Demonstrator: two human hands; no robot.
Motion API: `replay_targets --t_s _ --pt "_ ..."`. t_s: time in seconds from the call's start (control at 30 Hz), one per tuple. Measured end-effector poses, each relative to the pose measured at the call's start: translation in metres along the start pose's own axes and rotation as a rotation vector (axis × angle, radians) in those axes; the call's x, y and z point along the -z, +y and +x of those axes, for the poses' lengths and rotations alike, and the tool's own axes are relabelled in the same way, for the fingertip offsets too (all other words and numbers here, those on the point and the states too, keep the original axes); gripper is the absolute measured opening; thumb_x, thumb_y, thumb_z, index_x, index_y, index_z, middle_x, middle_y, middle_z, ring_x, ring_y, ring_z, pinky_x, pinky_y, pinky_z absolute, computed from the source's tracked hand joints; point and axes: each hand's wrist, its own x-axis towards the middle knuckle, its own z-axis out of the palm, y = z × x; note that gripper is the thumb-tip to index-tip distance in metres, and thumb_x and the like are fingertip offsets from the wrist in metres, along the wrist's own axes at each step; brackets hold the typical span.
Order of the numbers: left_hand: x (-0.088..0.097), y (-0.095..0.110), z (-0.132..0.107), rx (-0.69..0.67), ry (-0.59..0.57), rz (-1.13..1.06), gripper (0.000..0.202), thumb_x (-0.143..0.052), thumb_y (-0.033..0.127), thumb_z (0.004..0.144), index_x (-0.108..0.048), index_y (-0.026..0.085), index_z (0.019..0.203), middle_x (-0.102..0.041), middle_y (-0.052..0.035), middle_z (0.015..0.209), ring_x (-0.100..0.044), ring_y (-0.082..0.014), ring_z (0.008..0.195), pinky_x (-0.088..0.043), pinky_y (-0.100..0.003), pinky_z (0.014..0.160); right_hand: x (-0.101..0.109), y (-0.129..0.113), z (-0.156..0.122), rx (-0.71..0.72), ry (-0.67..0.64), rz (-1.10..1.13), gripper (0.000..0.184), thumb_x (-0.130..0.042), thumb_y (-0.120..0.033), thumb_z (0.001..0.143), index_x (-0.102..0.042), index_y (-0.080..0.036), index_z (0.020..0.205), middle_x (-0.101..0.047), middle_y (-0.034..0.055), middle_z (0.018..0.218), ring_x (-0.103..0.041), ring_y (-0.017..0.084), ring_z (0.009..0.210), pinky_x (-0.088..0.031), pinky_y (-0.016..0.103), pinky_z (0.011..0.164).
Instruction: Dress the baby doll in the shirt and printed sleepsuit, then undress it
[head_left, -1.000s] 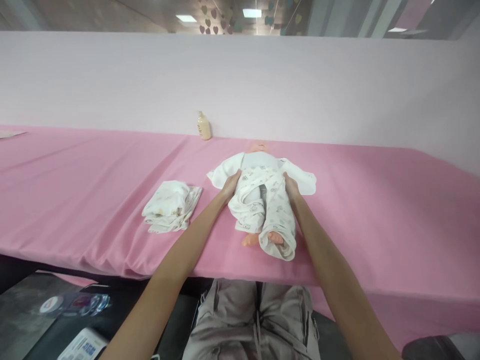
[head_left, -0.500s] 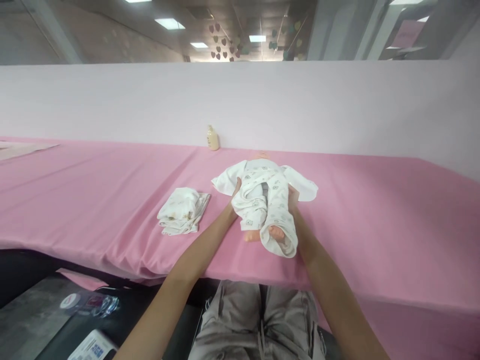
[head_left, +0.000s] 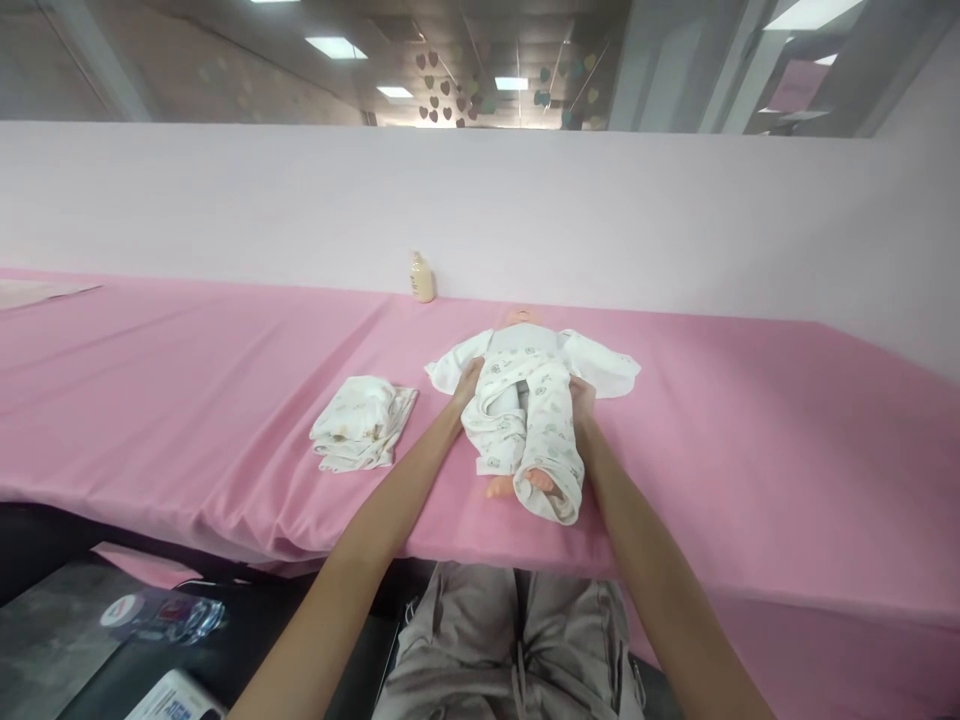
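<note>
A baby doll (head_left: 520, 320) lies on its back on the pink table (head_left: 750, 450), feet toward me. It is half inside white patterned baby trousers (head_left: 525, 425), with bare feet showing at the cuffs. My left hand (head_left: 466, 383) grips the trousers at the doll's left hip. At the opposite hip, my right hand (head_left: 580, 397) holds the same garment. A white top (head_left: 600, 365) lies spread under the doll.
A folded white patterned cloth (head_left: 363, 422) lies left of the doll. A small cream bottle (head_left: 421, 277) stands at the back against the pale partition wall. Below the table's near edge are a plastic water bottle (head_left: 161, 615) and a white box (head_left: 172, 698).
Half a second ago both hands had lifted the doll's hips and bunched the trousers; now the doll lies flat again, legs stretched toward me, trousers drawn higher.
</note>
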Motion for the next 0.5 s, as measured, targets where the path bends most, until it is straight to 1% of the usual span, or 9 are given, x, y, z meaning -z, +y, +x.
replay_targets --t_s 0.1,0.17,0.23,0.33,0.43,0.5 --pt "0.005 0.001 0.011 -0.075 0.000 0.061 0.031 -0.045 0.049 0.083 -0.052 0.020 0.080 -0.056 -0.0016 0.083 -0.052 -0.0142 0.077 -0.042 -0.026 0.072 0.001 0.010 0.021 -0.077 0.083 0.063 0.035 -0.041 -0.054 0.069 -0.053 -0.020 0.069 -0.059 0.0039 0.065 -0.054 0.020 0.064 -0.043 0.032 0.057" --pt "0.007 0.003 0.021 -0.105 -0.011 0.109 0.026 -0.048 0.044 0.083 -0.050 0.020 0.075 -0.053 0.0001 0.078 -0.049 -0.0138 0.077 -0.040 -0.025 0.073 0.006 0.014 0.030 -0.082 0.142 0.040 0.030 -0.043 -0.051 0.068 -0.049 -0.021 0.066 -0.057 0.0020 0.066 -0.052 0.018 0.065 -0.042 0.029 0.059" --pt "0.008 0.004 0.032 -0.094 -0.020 0.147 0.023 -0.053 0.039 0.080 -0.048 0.019 0.068 -0.050 0.0015 0.071 -0.046 -0.0136 0.073 -0.037 -0.025 0.073 0.008 0.015 0.040 -0.059 0.176 -0.002 0.026 -0.047 -0.047 0.067 -0.047 -0.022 0.064 -0.055 0.0006 0.067 -0.050 0.017 0.069 -0.042 0.027 0.064" --pt "0.005 0.001 0.046 -0.039 -0.010 0.199 0.027 -0.059 0.035 0.077 -0.042 0.020 0.061 -0.043 0.0031 0.061 -0.040 -0.0136 0.064 -0.036 -0.027 0.070 0.007 0.020 0.060 -0.070 0.216 -0.049 0.023 -0.049 -0.044 0.067 -0.045 -0.022 0.061 -0.053 0.0004 0.066 -0.049 0.017 0.073 -0.041 0.028 0.069" --pt "0.003 -0.008 0.048 0.007 0.015 0.209 0.032 -0.058 0.040 0.077 -0.038 0.021 0.060 -0.040 0.0030 0.061 -0.039 -0.0136 0.061 -0.036 -0.028 0.065 0.003 0.033 0.074 -0.122 0.239 -0.071 0.028 -0.046 -0.047 0.070 -0.043 -0.023 0.058 -0.052 0.0024 0.060 -0.050 0.019 0.070 -0.042 0.031 0.066" --pt "0.002 -0.013 0.044 0.013 0.041 0.197 0.033 -0.054 0.044 0.079 -0.038 0.021 0.061 -0.041 0.0020 0.064 -0.041 -0.0141 0.062 -0.037 -0.029 0.064 0.002 0.043 0.076 -0.129 0.226 -0.070 0.033 -0.043 -0.051 0.073 -0.044 -0.023 0.057 -0.052 0.0036 0.057 -0.051 0.021 0.066 -0.042 0.034 0.061"
